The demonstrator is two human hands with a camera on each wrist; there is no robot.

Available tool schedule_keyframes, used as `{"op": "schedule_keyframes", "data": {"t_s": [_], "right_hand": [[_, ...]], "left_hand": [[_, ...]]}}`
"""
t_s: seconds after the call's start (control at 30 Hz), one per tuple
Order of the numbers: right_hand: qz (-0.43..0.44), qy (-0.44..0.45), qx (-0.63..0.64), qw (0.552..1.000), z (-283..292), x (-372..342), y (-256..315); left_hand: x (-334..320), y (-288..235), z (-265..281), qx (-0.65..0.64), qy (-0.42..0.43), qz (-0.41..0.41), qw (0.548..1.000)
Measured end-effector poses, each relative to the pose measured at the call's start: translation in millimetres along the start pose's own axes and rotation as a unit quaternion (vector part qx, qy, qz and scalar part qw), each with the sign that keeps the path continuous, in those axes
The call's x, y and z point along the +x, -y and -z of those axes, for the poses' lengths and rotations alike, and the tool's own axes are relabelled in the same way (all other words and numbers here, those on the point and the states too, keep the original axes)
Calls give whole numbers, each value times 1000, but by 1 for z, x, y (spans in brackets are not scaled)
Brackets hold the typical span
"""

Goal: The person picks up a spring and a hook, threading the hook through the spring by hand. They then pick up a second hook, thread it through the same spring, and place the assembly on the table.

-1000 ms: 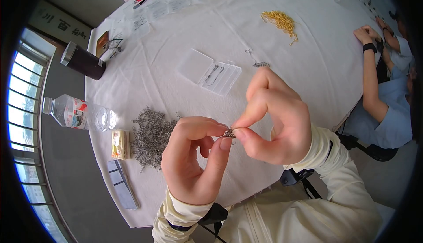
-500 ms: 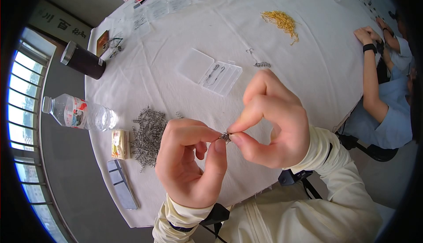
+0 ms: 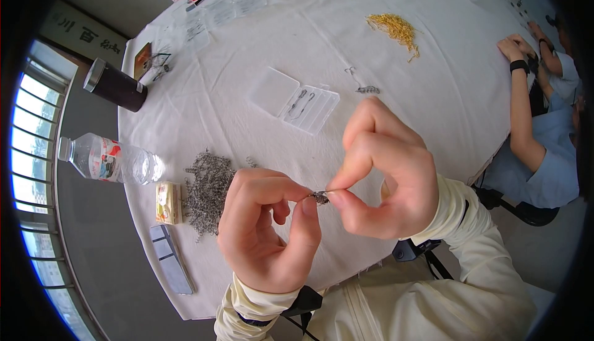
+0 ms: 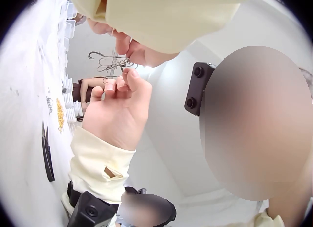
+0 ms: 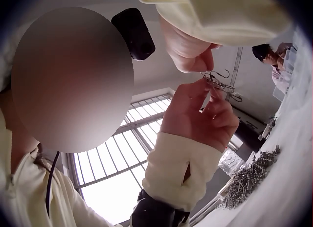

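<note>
Between both hands, in front of the body and above the table, is a small fishing hook rig. Its dark coil and several curved hooks show more clearly in the left wrist view. My left hand pinches one side of it between thumb and forefinger, the other fingers curled. From the right side, my right hand pinches a thin part of the rig with thumb and index fingertip. Left of the left hand lies a tangled pile of grey metal springs. Beyond the hands, an open clear plastic box holds a few hooks.
A loose hook and spring lie beyond my right hand, with golden pieces farther off. A bottle, thermos, tissue packet and phone line the left edge. People sit at the right and far sides.
My left hand has shifted slightly left and down with the rig. My right fingertips moved left, then back right, and more of the rig now shows between the hands.
</note>
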State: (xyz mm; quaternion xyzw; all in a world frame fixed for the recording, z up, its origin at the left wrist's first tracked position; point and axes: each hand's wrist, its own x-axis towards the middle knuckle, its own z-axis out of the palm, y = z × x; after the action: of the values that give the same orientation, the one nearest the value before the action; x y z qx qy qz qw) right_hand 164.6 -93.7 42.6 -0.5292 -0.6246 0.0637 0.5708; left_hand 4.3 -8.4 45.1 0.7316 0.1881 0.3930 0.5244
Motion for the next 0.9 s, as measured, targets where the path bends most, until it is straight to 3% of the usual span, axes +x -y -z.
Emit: {"op": "schedule_keyframes", "data": {"t_s": [0.57,0.9], "right_hand": [[24,-8,-44,999,-1,1,2],[28,-3,-35,999,-1,0,1]], "left_hand": [[1,1,-2,40,5,-34,999],[-2,-1,0,-34,14,-7,999]]}}
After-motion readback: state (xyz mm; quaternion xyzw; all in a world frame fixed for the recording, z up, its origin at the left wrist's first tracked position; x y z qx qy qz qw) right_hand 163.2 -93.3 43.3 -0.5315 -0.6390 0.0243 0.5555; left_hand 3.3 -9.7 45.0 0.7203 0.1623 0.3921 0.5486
